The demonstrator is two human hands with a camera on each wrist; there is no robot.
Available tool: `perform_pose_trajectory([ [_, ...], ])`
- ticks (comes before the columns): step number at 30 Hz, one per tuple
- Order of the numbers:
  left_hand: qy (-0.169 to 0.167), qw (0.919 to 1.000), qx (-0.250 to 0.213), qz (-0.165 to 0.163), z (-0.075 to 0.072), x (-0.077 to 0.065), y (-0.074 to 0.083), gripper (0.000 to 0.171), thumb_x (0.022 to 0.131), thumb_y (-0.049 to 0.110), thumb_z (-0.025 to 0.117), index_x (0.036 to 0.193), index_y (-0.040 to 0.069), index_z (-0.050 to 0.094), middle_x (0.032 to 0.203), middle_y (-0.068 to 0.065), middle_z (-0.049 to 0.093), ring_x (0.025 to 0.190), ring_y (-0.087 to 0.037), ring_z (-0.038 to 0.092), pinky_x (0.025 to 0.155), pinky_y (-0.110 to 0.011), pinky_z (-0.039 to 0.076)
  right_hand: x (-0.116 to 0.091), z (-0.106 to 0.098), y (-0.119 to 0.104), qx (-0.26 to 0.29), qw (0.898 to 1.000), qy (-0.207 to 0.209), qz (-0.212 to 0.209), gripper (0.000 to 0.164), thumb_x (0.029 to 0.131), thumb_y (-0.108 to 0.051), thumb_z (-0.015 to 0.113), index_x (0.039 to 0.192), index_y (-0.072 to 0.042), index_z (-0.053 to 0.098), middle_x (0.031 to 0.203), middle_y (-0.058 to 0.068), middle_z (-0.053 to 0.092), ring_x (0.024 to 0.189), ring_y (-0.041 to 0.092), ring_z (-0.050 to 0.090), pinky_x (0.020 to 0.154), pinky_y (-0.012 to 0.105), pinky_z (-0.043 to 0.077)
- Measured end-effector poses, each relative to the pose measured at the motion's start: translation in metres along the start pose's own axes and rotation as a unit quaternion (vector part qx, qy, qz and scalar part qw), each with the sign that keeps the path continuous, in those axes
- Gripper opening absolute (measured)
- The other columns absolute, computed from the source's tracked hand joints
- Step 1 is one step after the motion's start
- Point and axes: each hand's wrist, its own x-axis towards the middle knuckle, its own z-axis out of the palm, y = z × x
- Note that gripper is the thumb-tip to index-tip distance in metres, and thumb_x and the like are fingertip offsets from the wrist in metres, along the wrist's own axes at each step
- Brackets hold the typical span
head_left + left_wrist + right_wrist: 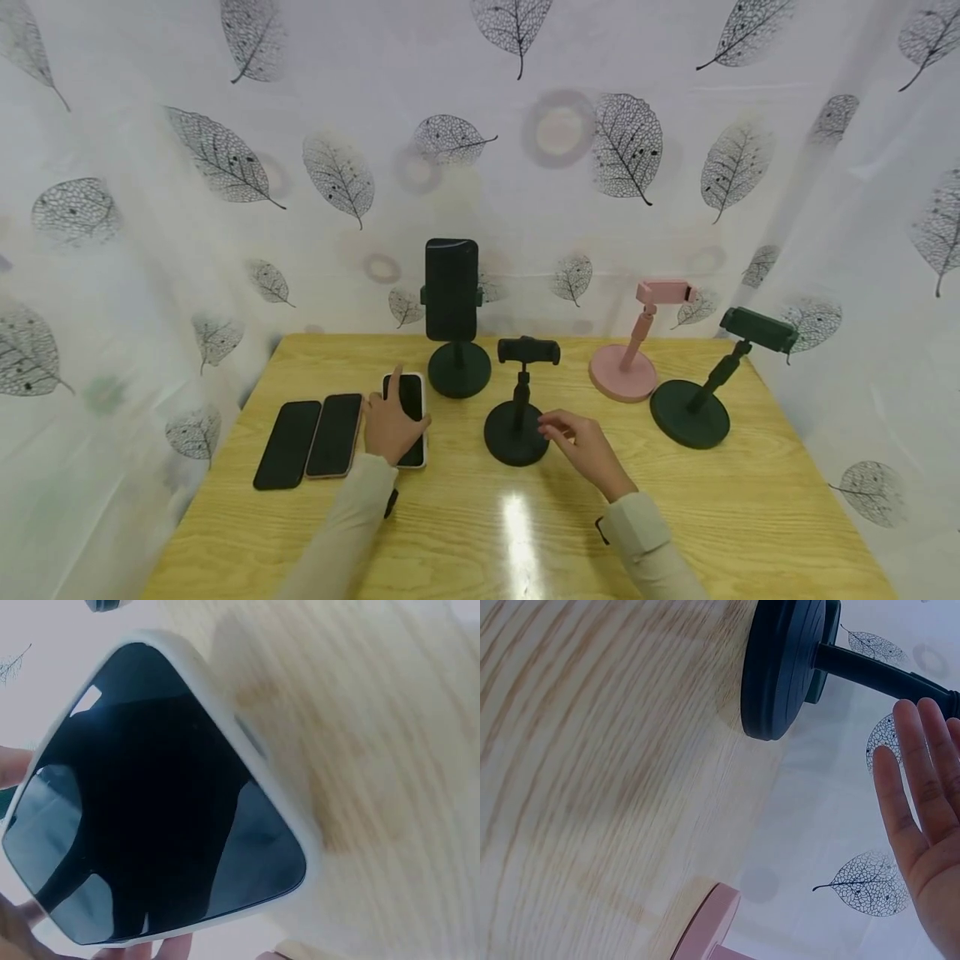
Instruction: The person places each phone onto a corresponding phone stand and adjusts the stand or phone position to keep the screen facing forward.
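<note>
My left hand (390,425) is over a smartphone in a white case (412,398), its thumb at the right edge and its other fingers spread toward the left and top. In the left wrist view the black screen of this phone (157,802) fills much of the picture, with fingertips (176,947) along its rim. A small black phone stand (517,429) has a bare clamp on top. Beside its round base is my right hand (581,446), fingers loosely bent and holding nothing. The right wrist view shows that hand (930,817) with extended fingers near the stand's dark post (877,673).
Two dark phones, one black (288,446) and one pink-edged (334,436), lie at the left. Behind, a black stand (459,371) carries an upright phone (452,287). A pink stand (624,373) and another dark stand (690,415) are at the right. A leaf-print curtain (480,192) backs the table.
</note>
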Motion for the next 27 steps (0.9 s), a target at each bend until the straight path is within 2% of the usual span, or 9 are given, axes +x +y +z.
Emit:
perform_pose_trajectory([
  [7,0.026,0.9996,0.009,0.009,0.002,-0.005,0.001,0.088,0.070,0.038,0.078,0.143,0.026,0.029,0.114,-0.030,0.047,0.101,-0.046,0.047,0.049,-0.044,0.044,0.001,0.003,0.000,0.004,1.000,0.000,-0.003,0.021,0.094,-0.012,0.056,0.111,-0.005,0.066,0.097,0.004,0.072,0.085,0.013,0.068,0.075,0.024,0.052],
  [14,0.039,0.9992,0.004,0.009,0.002,-0.014,0.005,0.086,0.073,0.037,0.076,0.143,0.024,0.029,0.117,-0.029,0.044,0.094,-0.043,0.052,0.049,-0.045,0.044,0.002,0.007,0.000,0.008,1.000,0.007,-0.011,0.019,0.093,-0.010,0.057,0.108,-0.004,0.066,0.097,0.006,0.072,0.082,0.013,0.068,0.073,0.024,0.053],
  [22,0.092,0.9947,-0.002,0.046,0.007,-0.025,0.006,0.083,0.071,0.034,0.078,0.141,0.027,0.033,0.116,-0.027,0.047,0.088,-0.039,0.055,0.048,-0.043,0.044,0.001,0.004,0.000,0.006,1.000,0.000,0.001,0.021,0.093,-0.010,0.056,0.110,-0.004,0.066,0.099,0.005,0.072,0.085,0.014,0.068,0.075,0.024,0.052],
  [27,0.095,0.9935,-0.007,0.063,0.006,-0.032,0.012,0.086,0.070,0.036,0.079,0.142,0.028,0.032,0.114,-0.025,0.048,0.075,-0.034,0.055,0.045,-0.039,0.042,0.000,0.002,0.000,0.002,1.000,-0.001,-0.004,0.020,0.093,-0.011,0.056,0.111,-0.006,0.066,0.098,0.005,0.071,0.084,0.014,0.068,0.075,0.024,0.052],
])
